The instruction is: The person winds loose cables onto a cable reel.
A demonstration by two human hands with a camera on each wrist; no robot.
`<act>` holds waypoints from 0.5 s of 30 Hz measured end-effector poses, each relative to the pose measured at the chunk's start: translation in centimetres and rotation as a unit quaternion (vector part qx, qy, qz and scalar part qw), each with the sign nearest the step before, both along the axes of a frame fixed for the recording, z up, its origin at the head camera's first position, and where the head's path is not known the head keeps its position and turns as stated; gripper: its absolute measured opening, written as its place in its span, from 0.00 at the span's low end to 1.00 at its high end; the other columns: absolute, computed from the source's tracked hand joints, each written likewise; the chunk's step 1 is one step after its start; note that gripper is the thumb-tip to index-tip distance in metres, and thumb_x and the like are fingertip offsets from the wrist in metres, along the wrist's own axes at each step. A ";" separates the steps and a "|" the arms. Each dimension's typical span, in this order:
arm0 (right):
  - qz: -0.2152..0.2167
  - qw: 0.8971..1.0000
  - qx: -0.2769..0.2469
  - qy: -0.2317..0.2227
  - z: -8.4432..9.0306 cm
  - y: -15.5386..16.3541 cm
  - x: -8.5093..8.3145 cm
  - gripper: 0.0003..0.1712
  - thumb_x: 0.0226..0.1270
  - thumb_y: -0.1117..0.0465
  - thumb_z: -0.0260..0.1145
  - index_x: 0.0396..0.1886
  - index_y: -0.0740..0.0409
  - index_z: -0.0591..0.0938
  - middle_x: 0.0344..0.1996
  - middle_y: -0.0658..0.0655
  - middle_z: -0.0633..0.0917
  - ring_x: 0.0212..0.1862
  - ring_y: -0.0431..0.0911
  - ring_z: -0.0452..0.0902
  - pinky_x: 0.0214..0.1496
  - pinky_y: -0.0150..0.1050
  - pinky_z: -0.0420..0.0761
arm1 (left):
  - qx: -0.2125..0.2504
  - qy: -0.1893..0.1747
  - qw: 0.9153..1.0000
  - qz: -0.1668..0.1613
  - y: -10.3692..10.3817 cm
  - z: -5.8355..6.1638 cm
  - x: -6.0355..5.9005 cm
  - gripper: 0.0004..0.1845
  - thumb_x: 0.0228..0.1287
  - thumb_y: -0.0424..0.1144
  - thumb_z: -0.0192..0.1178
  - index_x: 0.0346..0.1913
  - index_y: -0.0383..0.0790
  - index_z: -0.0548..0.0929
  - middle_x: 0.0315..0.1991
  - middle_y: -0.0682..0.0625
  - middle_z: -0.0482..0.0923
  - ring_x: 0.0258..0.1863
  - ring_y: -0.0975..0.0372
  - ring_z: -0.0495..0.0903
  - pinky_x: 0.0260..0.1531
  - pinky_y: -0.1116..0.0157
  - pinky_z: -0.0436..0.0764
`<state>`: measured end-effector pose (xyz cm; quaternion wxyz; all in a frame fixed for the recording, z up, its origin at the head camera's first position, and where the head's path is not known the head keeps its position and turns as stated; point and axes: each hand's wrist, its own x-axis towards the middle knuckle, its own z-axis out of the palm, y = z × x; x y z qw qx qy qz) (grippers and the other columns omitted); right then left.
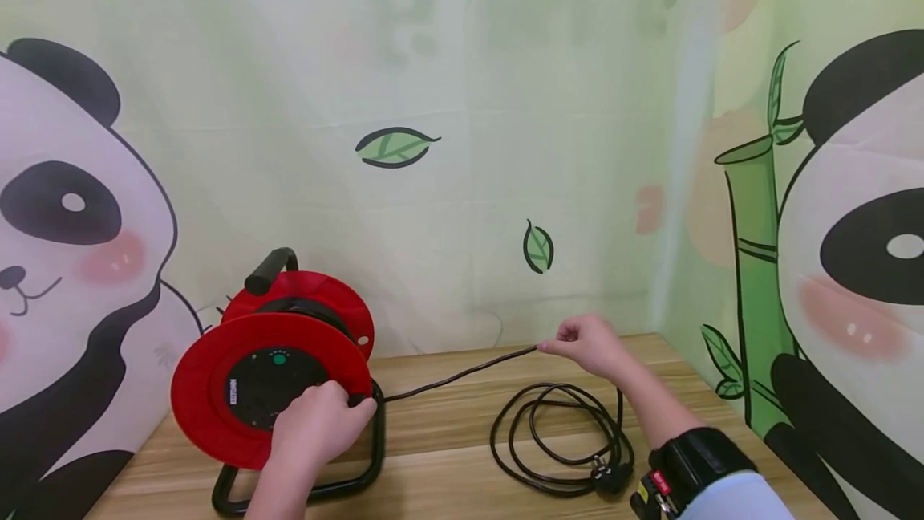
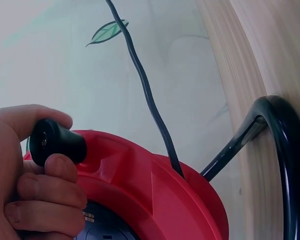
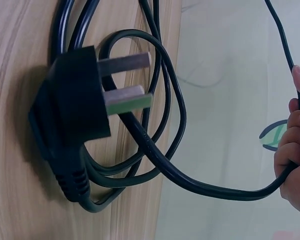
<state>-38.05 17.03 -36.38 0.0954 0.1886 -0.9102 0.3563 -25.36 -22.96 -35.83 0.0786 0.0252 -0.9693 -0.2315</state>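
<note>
Head view: red cable reel (image 1: 270, 379) is standing on its black tube frame (image 1: 364, 468) at the left of the wooden table (image 1: 447, 440). Left hand (image 1: 321, 424) is sitting at the lower right of the reel's front flange, fingers curled — the thing they are wrapping is hidden here. Black cable (image 1: 462, 374) is running from the reel rightward, lifted off the table, up to the right hand (image 1: 588, 343), which is pinching it between thumb and curled fingers. More of the cable is lying in loose loops (image 1: 559, 440) on the table under that forearm, ending in a black plug (image 1: 612, 473) near the wrist strap (image 1: 686, 464).

Left wrist view: left hand (image 2: 25, 175) is gripping the black crank knob (image 2: 55, 141) on the reel (image 2: 155, 195) — fingers closed round it. Cable (image 2: 147, 95) is feeding into the reel's groove just beside the frame (image 2: 285, 150).

Right wrist view: plug (image 3: 72, 120) is lying flat on the table (image 3: 15, 75), three flat pins showing, the loops (image 3: 160, 135) around it. Right hand (image 3: 295, 155) is at the frame edge, fingers curled round the cable (image 3: 215, 190).
</note>
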 end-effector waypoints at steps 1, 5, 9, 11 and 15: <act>0.001 1.000 0.000 -0.001 -0.1 -0.1 0.0 0.22 0.62 0.43 0.75 0.21 0.53 0.80 0.19 0.49 0.77 0.24 0.44 0.68 0.27 0.39 0.70 | 0.001 -0.003 1.000 -0.003 -0.1 0.0 0.0 0.20 0.64 0.49 0.58 0.17 0.43 0.75 0.14 0.49 0.70 0.17 0.57 0.70 0.19 0.62 0.65; 0.005 1.000 0.001 -0.004 -0.3 -0.5 -0.1 0.23 0.62 0.43 0.75 0.22 0.55 0.80 0.19 0.49 0.77 0.23 0.44 0.68 0.27 0.39 0.69 | 0.010 -0.022 1.000 -0.011 -0.4 -0.3 -0.1 0.19 0.62 0.48 0.61 0.17 0.42 0.75 0.13 0.50 0.71 0.17 0.57 0.70 0.19 0.62 0.65; 0.009 1.000 0.001 -0.006 -0.4 -0.9 -0.1 0.23 0.62 0.43 0.75 0.21 0.54 0.80 0.18 0.49 0.76 0.23 0.43 0.67 0.26 0.38 0.68 | 0.017 -0.038 0.999 -0.023 -0.6 -0.2 0.0 0.17 0.62 0.47 0.62 0.19 0.42 0.77 0.15 0.49 0.73 0.18 0.57 0.71 0.20 0.62 0.66; 0.011 1.000 0.000 -0.005 -0.4 -1.1 0.0 0.23 0.62 0.43 0.75 0.21 0.54 0.80 0.17 0.49 0.75 0.22 0.43 0.66 0.26 0.38 0.68 | 0.020 -0.048 0.998 -0.027 -0.7 -0.2 0.0 0.17 0.62 0.47 0.63 0.19 0.43 0.78 0.15 0.48 0.73 0.19 0.56 0.72 0.21 0.62 0.66; 0.012 1.000 -0.005 -0.011 -0.5 -1.5 0.1 0.23 0.62 0.43 0.75 0.21 0.53 0.79 0.17 0.49 0.75 0.22 0.43 0.66 0.26 0.38 0.68 | 0.020 -0.070 0.997 -0.031 -1.0 -0.4 -0.2 0.16 0.61 0.48 0.64 0.21 0.42 0.79 0.16 0.48 0.74 0.20 0.56 0.73 0.23 0.61 0.67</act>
